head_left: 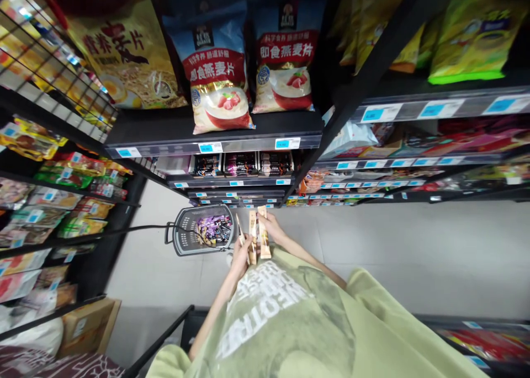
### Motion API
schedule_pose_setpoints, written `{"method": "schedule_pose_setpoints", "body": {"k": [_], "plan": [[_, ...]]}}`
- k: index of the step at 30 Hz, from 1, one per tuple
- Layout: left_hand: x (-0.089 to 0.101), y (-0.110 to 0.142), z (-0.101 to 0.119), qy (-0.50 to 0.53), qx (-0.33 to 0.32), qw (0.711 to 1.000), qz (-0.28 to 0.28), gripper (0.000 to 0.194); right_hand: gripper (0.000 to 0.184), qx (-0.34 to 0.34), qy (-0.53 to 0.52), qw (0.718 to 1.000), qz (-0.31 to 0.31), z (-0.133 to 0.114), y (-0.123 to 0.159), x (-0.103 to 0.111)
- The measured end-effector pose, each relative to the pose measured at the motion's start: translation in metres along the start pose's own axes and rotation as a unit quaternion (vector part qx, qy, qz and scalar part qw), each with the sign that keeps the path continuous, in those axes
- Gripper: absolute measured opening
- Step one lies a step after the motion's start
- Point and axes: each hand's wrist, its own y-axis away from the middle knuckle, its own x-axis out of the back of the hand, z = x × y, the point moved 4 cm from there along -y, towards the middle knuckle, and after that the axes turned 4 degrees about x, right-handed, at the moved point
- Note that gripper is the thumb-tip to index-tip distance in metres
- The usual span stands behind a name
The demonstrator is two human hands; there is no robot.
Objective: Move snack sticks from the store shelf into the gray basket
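Close to my chest I hold several slim tan stick packets. My left hand (241, 255) is closed on two of the packets (252, 235), gripping their lower ends. My right hand (271, 226) is closed on another tan packet (263, 240), which stands upright beside the others. Just left of my hands, a grey shopping basket (187, 233) sits on the floor with purple and dark wrapped snacks (215, 228) inside. My pale green printed shirt fills the bottom of the view.
Black store shelves surround me. Large oat bags (217, 69) stand on the shelf ahead, with small boxes (241, 163) below. Snack packs fill the left racks (62, 174) and the right shelves (434, 146). A cardboard box (89, 325) sits low left. Light tiled floor (393, 245) lies to the right.
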Motion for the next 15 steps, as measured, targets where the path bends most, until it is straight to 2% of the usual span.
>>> {"method": "schedule_pose_setpoints", "body": {"k": [4, 8, 13, 15], "plan": [[0.004, 0.0, 0.004, -0.051, -0.069, 0.996, 0.004, 0.035, 0.05, -0.043, -0.031, 0.998, -0.028, -0.002, 0.004, -0.005], [0.005, 0.0, 0.005, -0.057, -0.068, 0.996, 0.005, 0.041, 0.064, -0.099, -0.071, 0.989, -0.088, -0.007, 0.013, -0.011], [0.008, -0.003, 0.006, -0.069, -0.085, 0.993, 0.038, 0.046, 0.047, -0.08, -0.067, 0.986, -0.132, -0.007, 0.022, -0.018], [0.009, -0.005, 0.006, -0.068, -0.084, 0.993, 0.044, 0.047, 0.044, -0.091, -0.074, 0.983, -0.142, -0.002, 0.023, -0.02]]}}
